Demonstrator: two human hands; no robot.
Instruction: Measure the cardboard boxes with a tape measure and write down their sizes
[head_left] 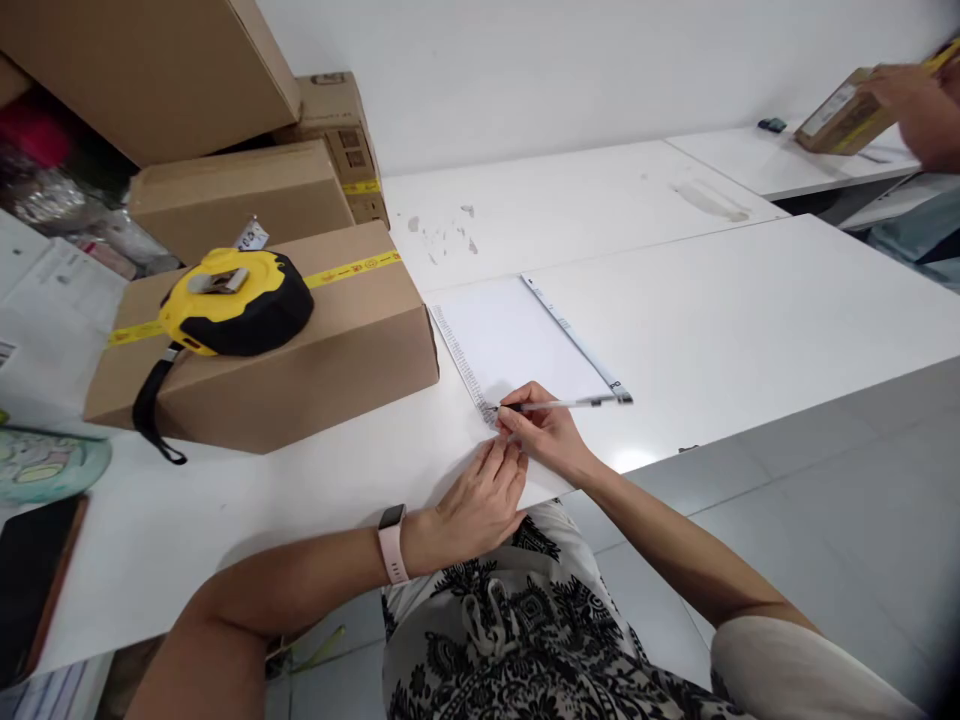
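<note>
A white sheet of paper (517, 340) lies on the white table (720, 310), with a printed ruled strip along its left and right edges. My right hand (544, 432) is closed on a white pen (574, 403), its tip touching the sheet's near left corner. My left hand (476, 505), a pink watch on its wrist, lies flat with fingers stretched out, pressing the table edge just below that corner. A yellow and black tape measure (236, 300) rests on a brown cardboard box (315, 370) to the left.
More cardboard boxes (240, 195) are stacked at the back left against the wall. A dark phone or notebook (34, 580) and a teal round object (45, 465) lie at the far left. Another person's hand (919, 105) holds a small box (844, 115) at the top right.
</note>
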